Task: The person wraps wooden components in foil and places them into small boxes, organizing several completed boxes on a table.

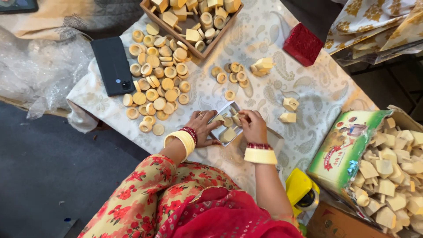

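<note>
nearest the camera, a small metal tray [224,128] is steadied on the patterned cloth [308,88] by the left hand [202,125], whose fingers are spread flat along the tray's left edge. the right hand [253,125] is closed in a narrow pinch on a small wooden piece [238,118] just above the tray. a wooden ring [228,122] and a pale block [228,135] are seen lying in the tray.

the wooden piece is judged light, stiff and dry, not slippery and not easily broken; it is best taken by its sides between thumb and fingertip. the tray is judged thin and likely to slide, so it is better pressed down at its rim.

to the right of the tray, a cardboard box [341,154] of wooden blocks is cut off by the frame. beyond the tray, two loose blocks [289,110] and a small cluster of rings [231,75] are laid out. farther left of the tray, a large heap of rings [156,83] lies beside a dark phone [113,65]. farthest, a wooden crate [194,22] is partly cropped.

the exact shape of the pinched piece is hidden by the fingers, and the tray's right end is covered by the right wrist.
</note>
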